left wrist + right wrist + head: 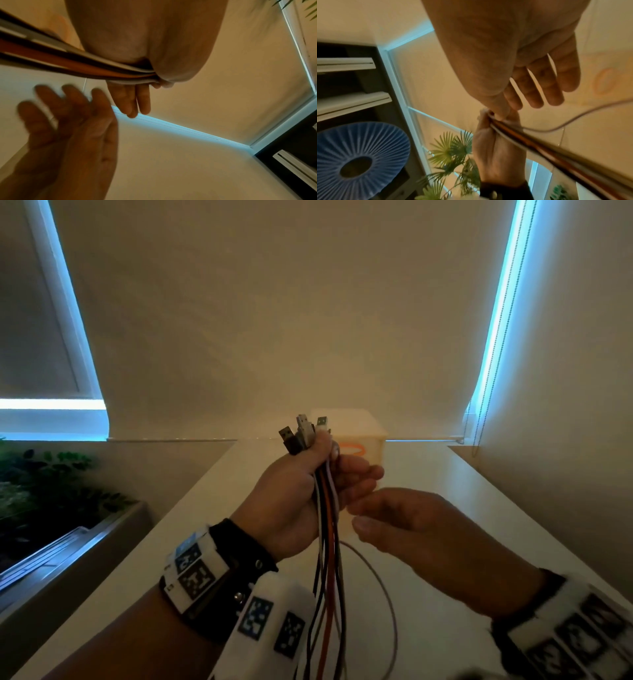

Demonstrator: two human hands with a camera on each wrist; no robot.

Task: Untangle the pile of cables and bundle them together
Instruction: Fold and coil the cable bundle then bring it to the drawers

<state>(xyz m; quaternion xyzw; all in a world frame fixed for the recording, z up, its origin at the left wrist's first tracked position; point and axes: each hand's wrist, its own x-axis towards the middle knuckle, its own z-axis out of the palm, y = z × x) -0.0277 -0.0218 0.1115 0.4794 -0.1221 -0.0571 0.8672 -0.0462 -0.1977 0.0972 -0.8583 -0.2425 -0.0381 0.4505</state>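
While the left hand (294, 494) grips the cables (327, 542) upright above the tabletop (445, 628), their USB plugs (303, 433) stick out over its thumb. Just beside them, the right hand (407, 529) hovers with relaxed fingers, holding nothing.

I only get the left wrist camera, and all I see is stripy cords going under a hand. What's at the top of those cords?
Observer: The plugs stick up above the left hand, which grips the cables below them.
Operator: Is the other hand holding cords too?
Observer: No. The right hand hovers open beside them, holding nothing.
Operator: What's behind the hands?
Observer: A pale box with an orange oval stands on the white table.
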